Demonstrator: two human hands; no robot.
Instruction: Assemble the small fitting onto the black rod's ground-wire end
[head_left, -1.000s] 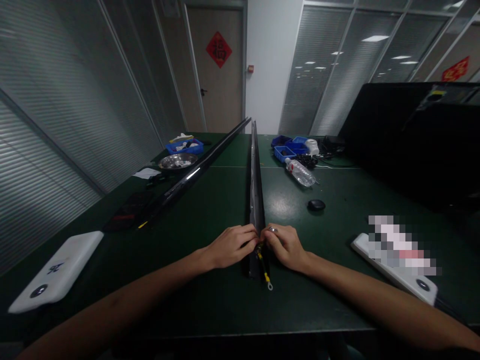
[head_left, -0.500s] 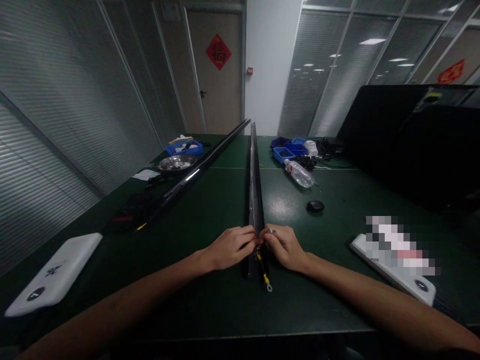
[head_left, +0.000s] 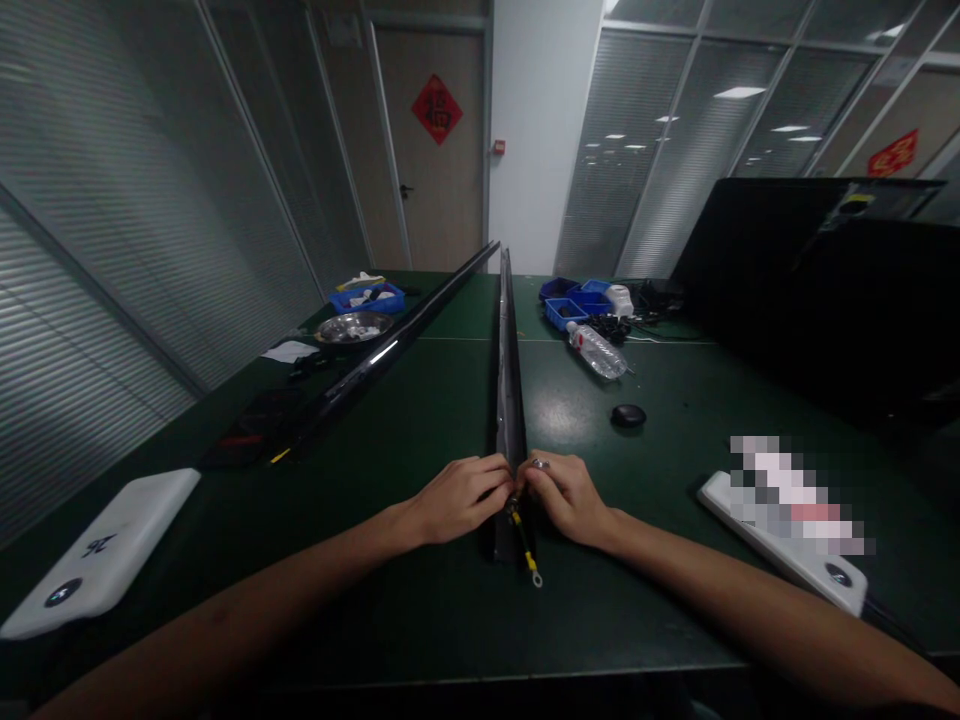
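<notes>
A long black channel-shaped rail [head_left: 508, 370] runs away from me down the middle of the green table. My left hand [head_left: 466, 492] is closed over its near end from the left, thumb and fingers pressed together. From the right, my right hand [head_left: 568, 497], wearing a ring, grips the same spot, with its fingertips almost touching the left ones. Out from between the hands comes a short cable with a yellow sleeve [head_left: 517, 519], ending in a metal ring terminal [head_left: 536, 579]. My fingers hide the exact point of contact inside the rail.
Another black rail [head_left: 356, 378] lies slanted at left, near a metal bowl [head_left: 354, 328] and a blue tray [head_left: 367, 298]. To the right are blue bins [head_left: 566, 313], a plastic bottle [head_left: 598, 350] and a black mouse [head_left: 628, 415]. White devices [head_left: 105, 550] flank my arms; dark monitors [head_left: 810, 300] stand at right.
The view has shifted very slightly. Both hands stay closed at the same place on the rail, and the ring terminal hangs out as before.
</notes>
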